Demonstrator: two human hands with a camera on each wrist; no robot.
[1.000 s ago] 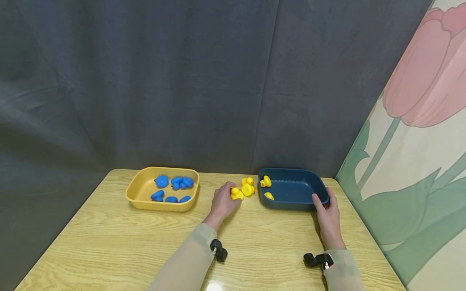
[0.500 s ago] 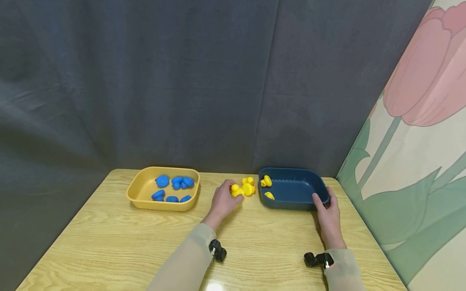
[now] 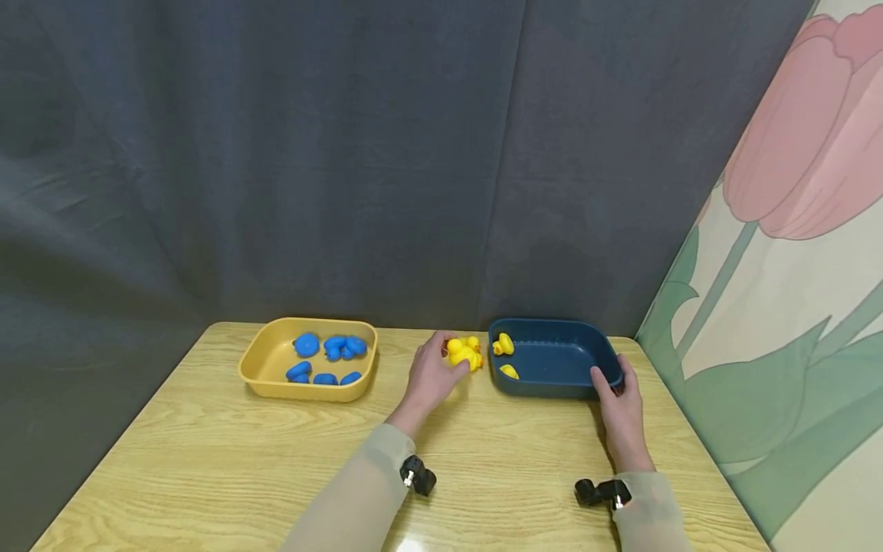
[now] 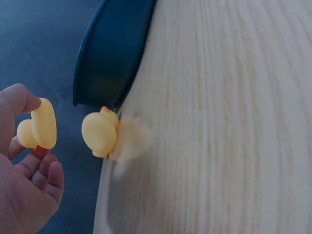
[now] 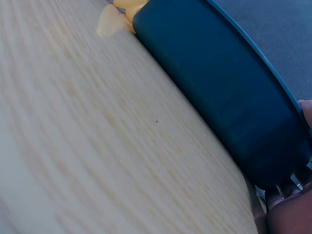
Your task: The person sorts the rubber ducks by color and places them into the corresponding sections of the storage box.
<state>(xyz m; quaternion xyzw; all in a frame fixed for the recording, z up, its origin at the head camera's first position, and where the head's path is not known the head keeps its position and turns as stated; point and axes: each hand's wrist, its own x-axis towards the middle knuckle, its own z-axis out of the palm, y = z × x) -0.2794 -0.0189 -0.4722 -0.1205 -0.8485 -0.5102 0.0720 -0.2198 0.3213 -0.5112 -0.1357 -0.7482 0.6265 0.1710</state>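
My left hand (image 3: 429, 377) pinches a yellow rubber duck (image 4: 45, 124) between thumb and fingers, raised above the table in the left wrist view. Right beyond it, other yellow ducks (image 4: 100, 132) lie on the tabletop close to the dark blue tray (image 3: 552, 389); in the head view the held duck overlaps them. Inside that tray, along its left side, are two yellow ducks, one (image 3: 505, 344) toward the back and one (image 3: 509, 372) partly hidden by the front wall. My right hand (image 3: 624, 422) grips the tray's near right corner, thumb over the rim and fingers around the outside.
On the left, a yellow tray (image 3: 297, 390) holds several blue ducks (image 3: 306, 345). Both trays stand toward the back of the wooden table (image 3: 497, 460). A dark curtain (image 3: 345, 169) hangs behind it, and a wall with painted tulips (image 3: 786, 368) rises at the right.
My left hand has raised the pinched duck and carried it slightly to the right, over the other ducks on the table. The right hand and the blue tray stay in place.
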